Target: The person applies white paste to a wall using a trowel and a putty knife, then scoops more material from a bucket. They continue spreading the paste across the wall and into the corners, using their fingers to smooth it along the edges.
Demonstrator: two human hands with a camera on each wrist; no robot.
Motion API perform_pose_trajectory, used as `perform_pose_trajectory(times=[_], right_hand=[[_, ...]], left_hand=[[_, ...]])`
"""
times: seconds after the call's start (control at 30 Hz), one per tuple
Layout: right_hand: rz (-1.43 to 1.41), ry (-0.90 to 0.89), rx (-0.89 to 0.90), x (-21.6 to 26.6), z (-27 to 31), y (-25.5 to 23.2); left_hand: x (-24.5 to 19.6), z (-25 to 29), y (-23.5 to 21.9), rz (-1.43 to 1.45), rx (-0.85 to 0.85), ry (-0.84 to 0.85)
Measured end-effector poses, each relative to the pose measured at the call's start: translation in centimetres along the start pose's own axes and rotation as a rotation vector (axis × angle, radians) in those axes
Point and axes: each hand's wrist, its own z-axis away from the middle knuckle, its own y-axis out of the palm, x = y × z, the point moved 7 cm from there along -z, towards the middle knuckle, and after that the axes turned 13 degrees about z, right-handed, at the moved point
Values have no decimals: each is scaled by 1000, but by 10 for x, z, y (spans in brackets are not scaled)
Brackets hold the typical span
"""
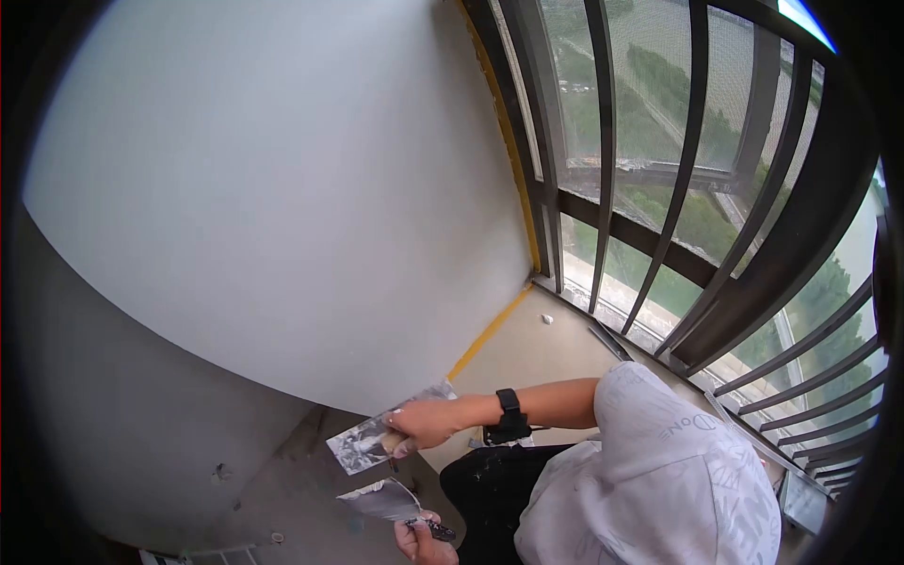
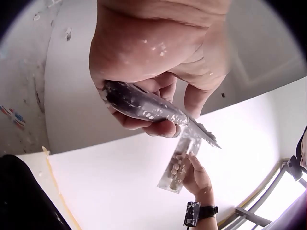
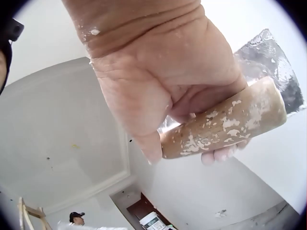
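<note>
My right hand grips a plastering trowel by its wooden handle, which is spotted with dried plaster. The metal blade, smeared with white, lies close to the bottom edge of the white wall panel. Lower down, my left hand holds a wide putty knife by its dark, plaster-flecked handle. Its blade points up and left, just below the trowel in the head view. In the left wrist view the knife blade shows nearly edge-on, and the trowel appears beyond it.
A barred window rises on the right. Yellow tape runs along the wall's edge by the pale ledge, where a small white lump lies. Behind, the right wrist view shows a person in a cap and a white bucket.
</note>
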Motion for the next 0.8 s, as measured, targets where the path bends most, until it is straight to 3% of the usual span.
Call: perform_pose_trajectory(times=[0.07,0.13,0.2,0.23,0.33,0.4,0.47,0.53,0.57,0.63,0.67,0.73,0.8], right_hand=[[-153,-9,-111,-13,29,24],[-214,62,55,-10,53,27],[-287,19,57,-10,70,31],[-328,-23,25,-11,73,35],[-285,-36,-96,-10,90,6],[-114,214,-358,-48,100,-12],[-223,254,-764,-101,124,-34],[-335,457,-880,-157,154,-63],[-474,497,-950,-193,162,-73],[-639,583,-1127,-279,176,-78],[-657,624,-1238,-319,182,-84],[-267,924,-1319,-357,201,-117],[8,887,-1444,-410,199,-134]], left_hand=[[1,0,44,34,-30,-29],[12,-7,78,66,-63,-76],[27,-24,93,276,6,79],[34,-29,97,269,155,7],[32,-32,113,314,176,10],[24,-28,122,323,138,16],[15,-25,126,327,101,27],[10,-17,116,303,94,22],[8,-9,108,273,26,-95],[24,-6,60,293,141,-208],[26,-5,41,176,66,-191],[22,1,18,51,-15,-175],[17,5,-4,-67,-219,-207]])
